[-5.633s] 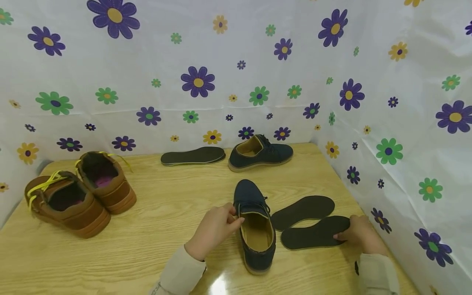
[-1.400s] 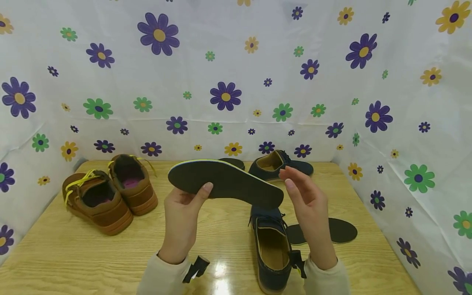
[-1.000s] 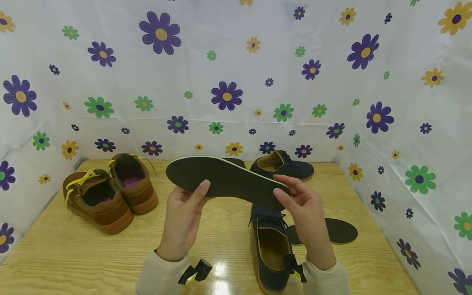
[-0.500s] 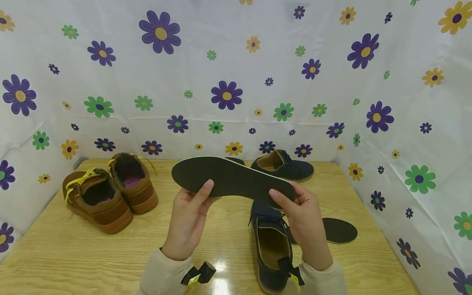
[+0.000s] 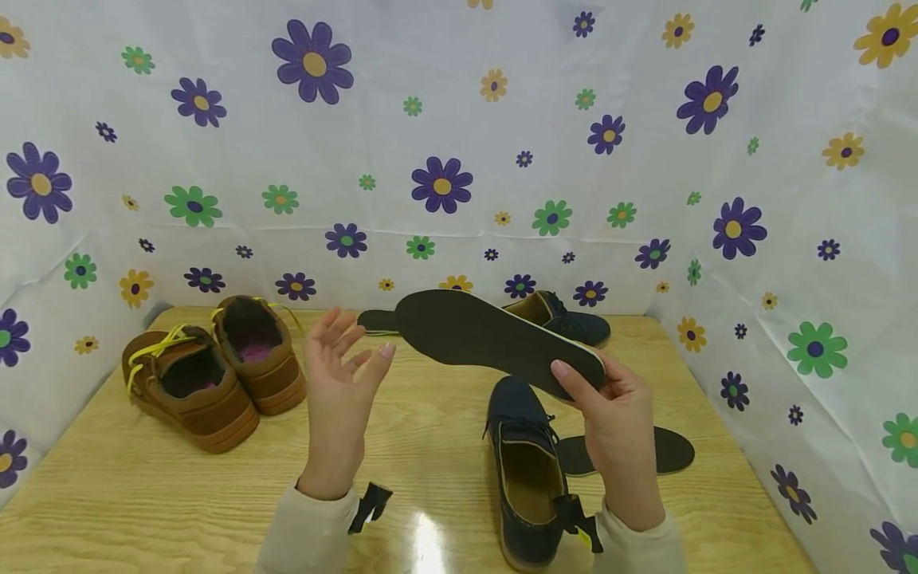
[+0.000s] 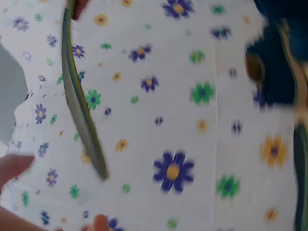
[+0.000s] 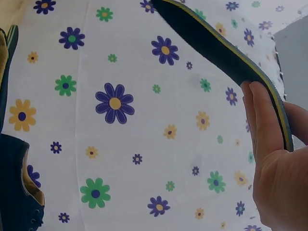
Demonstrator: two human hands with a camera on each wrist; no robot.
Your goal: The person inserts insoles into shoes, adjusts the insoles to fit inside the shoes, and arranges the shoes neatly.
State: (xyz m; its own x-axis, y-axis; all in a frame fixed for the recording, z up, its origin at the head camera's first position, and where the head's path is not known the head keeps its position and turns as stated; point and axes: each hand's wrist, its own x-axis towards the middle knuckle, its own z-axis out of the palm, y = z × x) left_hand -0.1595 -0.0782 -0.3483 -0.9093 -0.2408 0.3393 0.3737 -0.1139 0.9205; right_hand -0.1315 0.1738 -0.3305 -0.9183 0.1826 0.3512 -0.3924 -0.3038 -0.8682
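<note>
A black insole (image 5: pixel 495 335) is held up above the table, pinched at its right end between the thumb and fingers of my right hand (image 5: pixel 620 426). The right wrist view shows the fingers (image 7: pixel 267 120) flat along one face of this insole (image 7: pixel 226 50). My left hand (image 5: pixel 340 399) is off the insole's left end, fingers spread and loosely bent, holding nothing. Seen edge-on in the left wrist view, the insole (image 6: pixel 82 101) stands apart from the left thumb (image 6: pixel 14 166). Below, a navy lace-up shoe (image 5: pixel 527 470) stands with its toe pointing away.
Another black insole (image 5: pixel 674 450) lies right of the shoe, partly behind my right hand. At the back are a second navy shoe (image 5: pixel 581 323) and more insole material (image 5: pixel 378 320), mostly covered. Brown shoes (image 5: pixel 208 375) with yellow laces stand left. A flowered cloth (image 5: pixel 387 143) encloses the table.
One insole was lifted from the table right of the shoe. Both hands held it half a second ago; now the left hand has released it and moved left, while the right has shifted it right.
</note>
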